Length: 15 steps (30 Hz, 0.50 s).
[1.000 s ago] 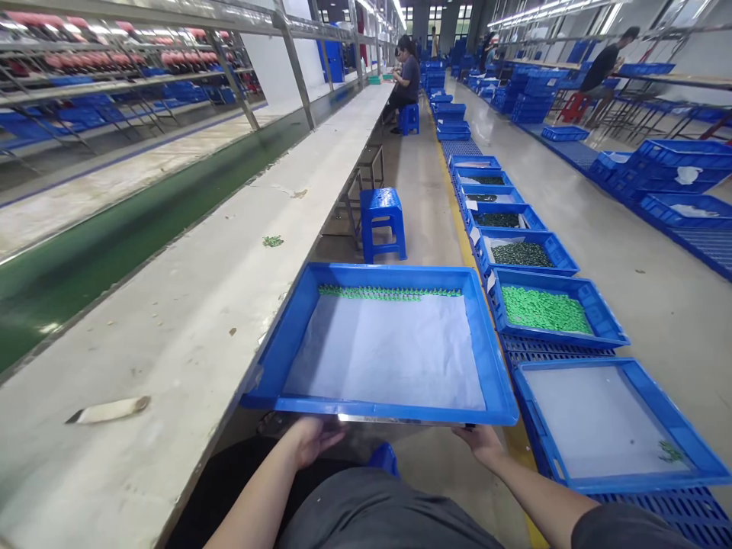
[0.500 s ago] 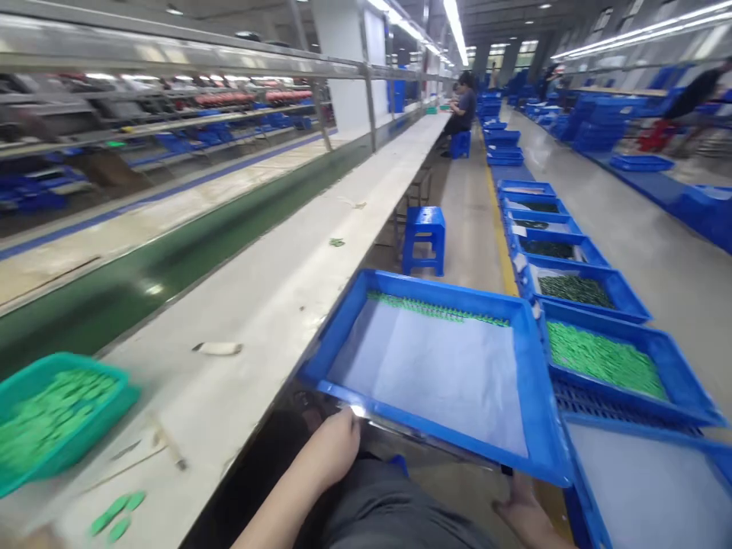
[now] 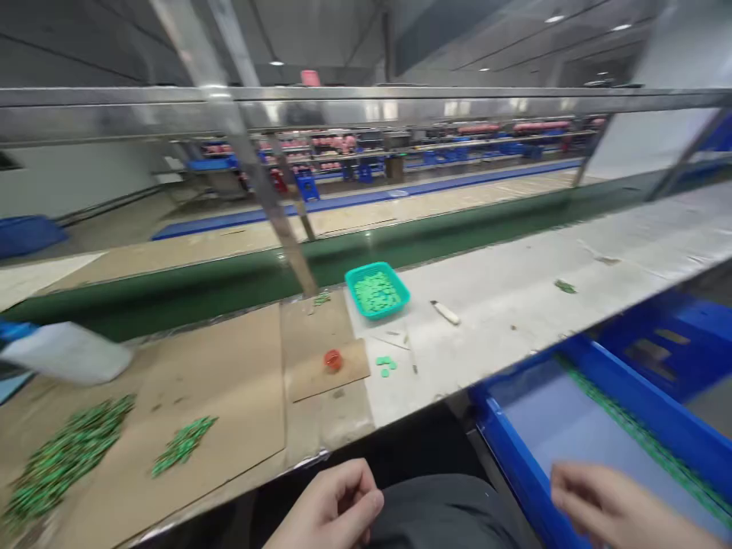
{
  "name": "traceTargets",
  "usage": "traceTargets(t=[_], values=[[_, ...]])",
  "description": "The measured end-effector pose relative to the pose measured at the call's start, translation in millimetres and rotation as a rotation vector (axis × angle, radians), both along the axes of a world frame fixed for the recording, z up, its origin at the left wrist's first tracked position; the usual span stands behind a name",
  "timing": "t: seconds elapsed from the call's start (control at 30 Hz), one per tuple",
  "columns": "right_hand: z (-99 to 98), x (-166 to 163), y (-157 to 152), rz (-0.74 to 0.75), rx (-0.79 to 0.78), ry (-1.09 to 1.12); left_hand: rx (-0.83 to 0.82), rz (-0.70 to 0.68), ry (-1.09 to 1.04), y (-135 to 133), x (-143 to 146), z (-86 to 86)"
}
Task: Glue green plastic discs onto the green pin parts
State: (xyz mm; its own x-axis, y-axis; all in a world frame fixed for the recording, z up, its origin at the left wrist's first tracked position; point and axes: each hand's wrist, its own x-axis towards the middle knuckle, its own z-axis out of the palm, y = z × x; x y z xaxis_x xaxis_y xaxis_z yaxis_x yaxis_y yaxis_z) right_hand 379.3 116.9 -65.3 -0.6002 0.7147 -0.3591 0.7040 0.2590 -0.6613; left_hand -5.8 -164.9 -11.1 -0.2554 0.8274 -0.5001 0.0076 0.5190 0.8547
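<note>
My left hand (image 3: 337, 509) is in front of the bench edge, above my lap, its fingers curled in with nothing seen in them. Blurred by motion, my right hand (image 3: 609, 499) hovers over the near part of a blue tray (image 3: 518, 450), its fingers bent; whether they hold anything is unclear. White paper (image 3: 549, 415) lines this tray, with a row of small green pieces (image 3: 634, 435) along its far side. On the bench stand a teal basket (image 3: 350, 284) of flat green pieces (image 3: 376, 292), a white-handled knife (image 3: 446, 313) and a few loose green pieces (image 3: 385, 361).
Left on the bench are brown cardboard (image 3: 240, 366), a large pile of green-brown pieces (image 3: 72, 450), a smaller pile (image 3: 183, 444) and a white bottle (image 3: 69, 353). A small orange-red object (image 3: 332, 360) sits nearer the middle. A metal post (image 3: 268, 191) rises behind the bench.
My view has swung left toward the bench. Both hands have let go of the blue tray, which rests at my right. My left hand is now above my lap.
</note>
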Motion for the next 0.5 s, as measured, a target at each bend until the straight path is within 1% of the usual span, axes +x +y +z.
traceTargets(t=[0.03,0.07,0.1,0.13,0.17,0.2,0.23,0.3,0.33,0.4,0.5], values=[[24.8,-34,32,0.149,-0.060,0.044,0.019,0.076,0.026,-13,-3,0.4],[46.3,-68,59,0.213,0.008,0.090,0.038,0.152,0.059,-25,-5,1.3],[62.8,-101,84,0.244,0.077,0.120,0.057,0.224,0.095,-36,-6,2.7],[73.3,-131,104,0.242,0.150,0.154,0.074,0.290,0.133,-46,-7,4.4],[77.7,-157,122,0.232,0.219,0.192,0.088,0.351,0.169,-55,-8,6.3],[77.0,-179,137,0.181,0.291,0.230,0.100,0.407,0.204,-63,-9,8.1],[72.6,-197,150,0.094,0.363,0.259,0.112,0.462,0.238,-70,-11,9.6],[59.7,-219,168,-0.082,0.458,0.287,0.135,0.575,0.304,-87,-19,11.3],[54.1,-225,175,-0.138,0.482,0.290,0.144,0.637,0.335,-96,-26,11.4],[48.5,-230,182,-0.192,0.501,0.288,0.157,0.786,0.391,-119,-45,10.1],[54.0,-233,180,-0.213,0.523,0.280,0.166,1.050,0.434,-150,-81,4.7]])
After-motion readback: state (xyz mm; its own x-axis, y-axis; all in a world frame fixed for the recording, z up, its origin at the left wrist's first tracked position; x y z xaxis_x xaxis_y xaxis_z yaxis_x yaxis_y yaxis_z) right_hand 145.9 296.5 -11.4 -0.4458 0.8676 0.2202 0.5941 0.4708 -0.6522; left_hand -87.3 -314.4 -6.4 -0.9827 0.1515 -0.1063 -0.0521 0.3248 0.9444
